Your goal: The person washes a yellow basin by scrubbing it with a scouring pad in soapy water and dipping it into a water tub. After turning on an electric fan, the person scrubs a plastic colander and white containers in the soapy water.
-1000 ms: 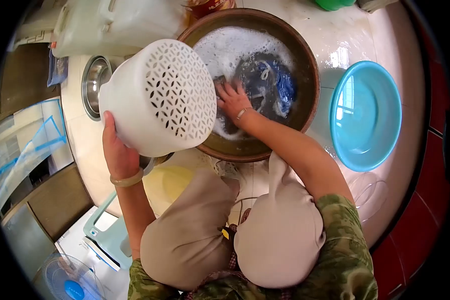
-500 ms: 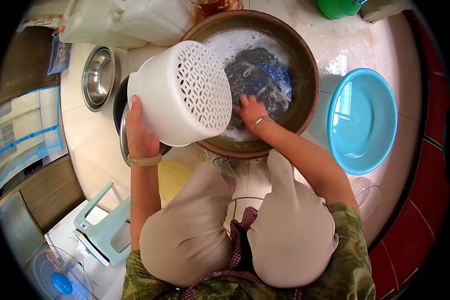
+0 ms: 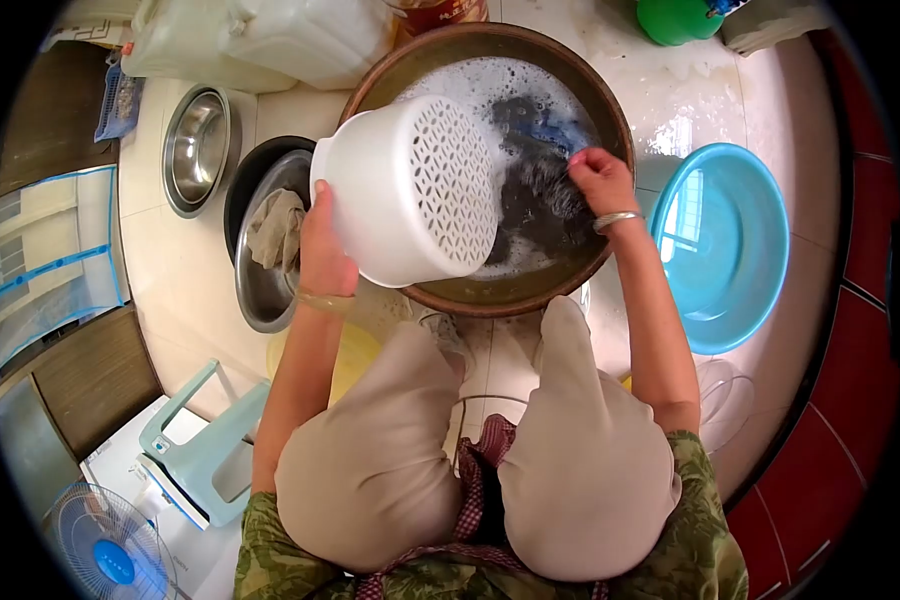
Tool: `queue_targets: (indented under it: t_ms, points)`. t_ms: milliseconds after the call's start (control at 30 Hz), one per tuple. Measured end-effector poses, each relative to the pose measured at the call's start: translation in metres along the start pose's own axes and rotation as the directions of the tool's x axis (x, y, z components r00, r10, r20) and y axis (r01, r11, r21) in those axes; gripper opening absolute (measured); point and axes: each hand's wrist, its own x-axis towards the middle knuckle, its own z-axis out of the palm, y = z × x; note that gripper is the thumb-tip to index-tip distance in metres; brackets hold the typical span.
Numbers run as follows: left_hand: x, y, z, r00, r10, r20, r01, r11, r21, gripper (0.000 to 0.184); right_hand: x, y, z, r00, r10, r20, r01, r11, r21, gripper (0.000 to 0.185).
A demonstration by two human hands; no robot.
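Note:
My left hand (image 3: 327,245) grips the side of a white perforated basket (image 3: 380,200), tilted so that its patterned base faces right. The basket overhangs the left part of a large brown basin (image 3: 625,125) of soapy water. Dark and blue cloth (image 3: 555,190) lies in the water. At the basin's right side my right hand (image 3: 602,180) is above the water with its fingers pinched together; what they hold, if anything, is too small to make out.
A turquoise basin (image 3: 725,250) stands at the right. To the left are a steel bowl (image 3: 198,150) and a metal basin (image 3: 260,290) holding a beige cloth (image 3: 275,230). Plastic jugs (image 3: 310,40) are behind; a fan (image 3: 110,550) is at lower left.
The basket and my left hand have moved right, uncovering the metal basin with the beige cloth. My right hand has moved from the water's middle to the right side, its fingers now pinched.

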Motion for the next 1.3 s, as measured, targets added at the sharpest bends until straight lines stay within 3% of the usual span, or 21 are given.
queue_targets:
  t_ms: [100, 200, 300, 333, 367, 400, 467, 567, 600, 667, 767, 867, 967, 1067, 1133, 1200, 1267, 1300]
  points:
    - [0.001, -0.008, 0.002, 0.999, -0.032, -0.011, 0.032, 0.999, 0.003, 0.051, -0.01, -0.05, -0.009, 0.993, 0.114, 0.028, -0.116, 0.92, 0.375, 0.007]
    - [0.006, -0.014, -0.008, 0.997, -0.008, 0.073, 0.012, 0.999, -0.046, 0.05, -0.016, -0.068, 0.021, 1.0, 0.028, -0.012, -0.02, 0.898, 0.441, 0.006]
    - [0.014, -0.006, -0.019, 0.995, -0.037, 0.09, 0.038, 0.999, -0.014, 0.05, -0.026, -0.058, 0.064, 0.972, -0.053, 0.23, -0.028, 0.941, 0.338, 0.007]
    - [0.013, -0.006, -0.018, 0.999, -0.021, 0.042, 0.021, 1.0, -0.004, 0.052, -0.038, -0.059, 0.079, 0.952, 0.018, 0.304, -0.113, 0.948, 0.297, 0.016]
    - [0.01, -0.006, -0.013, 1.0, -0.005, -0.008, 0.005, 1.0, 0.006, 0.053, -0.043, -0.051, 0.098, 0.928, -0.259, 0.268, 0.21, 0.958, 0.197, 0.028]
    - [0.007, -0.006, -0.009, 0.998, 0.011, -0.057, -0.01, 1.0, 0.02, 0.055, -0.05, -0.052, 0.106, 0.851, -0.455, 0.264, 0.477, 0.879, -0.023, 0.036]
    - [0.01, -0.014, -0.011, 0.991, -0.028, -0.127, 0.033, 0.999, 0.04, 0.059, -0.045, -0.058, 0.113, 0.791, -0.564, 0.236, 0.599, 0.792, -0.116, 0.037]
    - [0.015, -0.022, -0.019, 0.99, -0.053, -0.131, 0.061, 0.997, 0.057, 0.062, -0.013, -0.037, 0.131, 0.857, -0.429, 0.285, 0.461, 0.885, -0.055, 0.039]
    - [0.015, -0.021, -0.022, 0.992, -0.054, -0.112, 0.061, 0.996, 0.061, 0.063, -0.009, -0.014, 0.133, 0.909, -0.338, 0.242, 0.378, 0.915, -0.142, 0.039]
    - [0.017, -0.023, -0.014, 0.976, 0.018, -0.219, 0.007, 0.993, 0.117, 0.064, 0.015, 0.027, 0.132, 0.971, -0.2, 0.133, 0.232, 0.926, -0.298, 0.038]
    - [0.023, -0.024, -0.01, 0.961, 0.074, -0.267, -0.035, 0.988, 0.15, 0.065, -0.026, 0.017, 0.123, 0.966, -0.221, 0.134, 0.227, 0.974, -0.029, 0.037]
    - [0.026, -0.031, -0.027, 0.974, 0.046, -0.222, -0.014, 0.99, 0.142, 0.065, -0.068, -0.047, 0.116, 0.878, -0.432, 0.207, 0.436, 0.9, 0.028, 0.034]
    - [0.026, -0.042, -0.037, 0.971, -0.051, -0.234, 0.079, 0.991, 0.11, 0.064, -0.045, -0.078, 0.135, 0.799, -0.535, 0.275, 0.56, 0.829, -0.016, 0.028]
    - [0.017, -0.052, -0.049, 0.965, -0.077, -0.251, 0.102, 0.991, 0.087, 0.062, 0.017, -0.038, 0.173, 0.89, -0.448, 0.085, 0.45, 0.893, -0.001, 0.025]
    - [0.026, -0.047, -0.044, 0.959, -0.049, -0.279, 0.072, 0.995, 0.074, 0.061, 0.025, -0.018, 0.161, 0.932, -0.361, 0.026, 0.359, 0.911, -0.201, 0.025]
    - [0.025, -0.044, -0.035, 0.925, -0.044, -0.377, 0.071, 0.996, 0.059, 0.059, 0.023, 0.022, 0.128, 0.989, -0.148, 0.013, 0.144, 0.93, -0.339, 0.026]
    - [0.026, -0.042, -0.026, 0.934, 0.005, -0.357, 0.02, 0.998, 0.066, 0.058, 0.005, 0.064, 0.102, 0.979, -0.185, 0.08, 0.199, 0.949, -0.245, 0.029]
    - [0.025, -0.045, -0.024, 0.937, 0.019, -0.349, 0.006, 0.998, 0.07, 0.058, -0.012, 0.042, 0.097, 0.971, -0.216, 0.098, 0.232, 0.951, -0.203, 0.031]
